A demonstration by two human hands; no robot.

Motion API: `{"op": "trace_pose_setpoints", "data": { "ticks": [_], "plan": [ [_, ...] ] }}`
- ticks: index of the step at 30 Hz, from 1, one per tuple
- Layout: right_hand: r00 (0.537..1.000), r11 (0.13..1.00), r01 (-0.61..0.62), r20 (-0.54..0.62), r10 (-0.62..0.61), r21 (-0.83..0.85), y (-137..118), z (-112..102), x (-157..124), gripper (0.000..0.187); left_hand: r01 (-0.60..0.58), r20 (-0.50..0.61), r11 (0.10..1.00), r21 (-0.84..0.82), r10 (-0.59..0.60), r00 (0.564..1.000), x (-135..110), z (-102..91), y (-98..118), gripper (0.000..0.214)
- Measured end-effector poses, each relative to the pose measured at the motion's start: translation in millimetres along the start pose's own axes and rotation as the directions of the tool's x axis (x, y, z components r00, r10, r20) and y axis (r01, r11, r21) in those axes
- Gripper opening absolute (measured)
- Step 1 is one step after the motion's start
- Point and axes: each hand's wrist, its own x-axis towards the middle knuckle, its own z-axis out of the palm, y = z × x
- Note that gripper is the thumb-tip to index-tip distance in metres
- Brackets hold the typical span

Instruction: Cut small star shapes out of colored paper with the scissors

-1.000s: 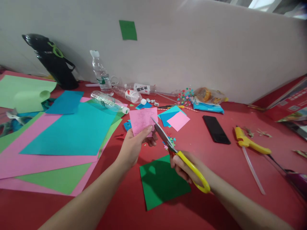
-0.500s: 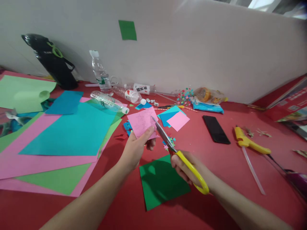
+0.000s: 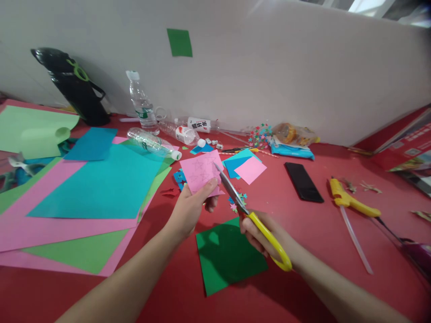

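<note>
My left hand (image 3: 191, 207) pinches the lower edge of a small pink paper square (image 3: 201, 172) with stars drawn on it, holding it up above the red table (image 3: 303, 233). My right hand (image 3: 261, 233) grips yellow-handled scissors (image 3: 251, 215); their blades point up and left and meet the paper's right edge. A dark green paper square (image 3: 229, 255) lies flat on the table just below both hands. Tiny cut-out stars (image 3: 237, 202) lie scattered under the blades.
Large pink, teal and green sheets (image 3: 94, 188) cover the left side. Plastic bottles (image 3: 144, 112) stand and lie by the white wall. A black phone (image 3: 303, 181), a yellow glue gun (image 3: 350, 202), snack bags (image 3: 292, 139) and small blue and pink squares (image 3: 245, 166) lie to the right.
The pink square has tilted slightly in my left hand, and the scissors have shifted a little along its right edge. Everything else stays put.
</note>
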Motion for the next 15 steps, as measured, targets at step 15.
{"op": "trace_pose_setpoints", "data": {
  "ticks": [15],
  "plan": [
    [0.997, 0.995, 0.071, -0.002, -0.072, 0.068, 1.8, -6.9, -0.4, 0.052, 0.006, 0.013, 1.000, 0.025, -0.007, 1.000, 1.8, -3.7, 2.7, 0.028]
  ]
}}
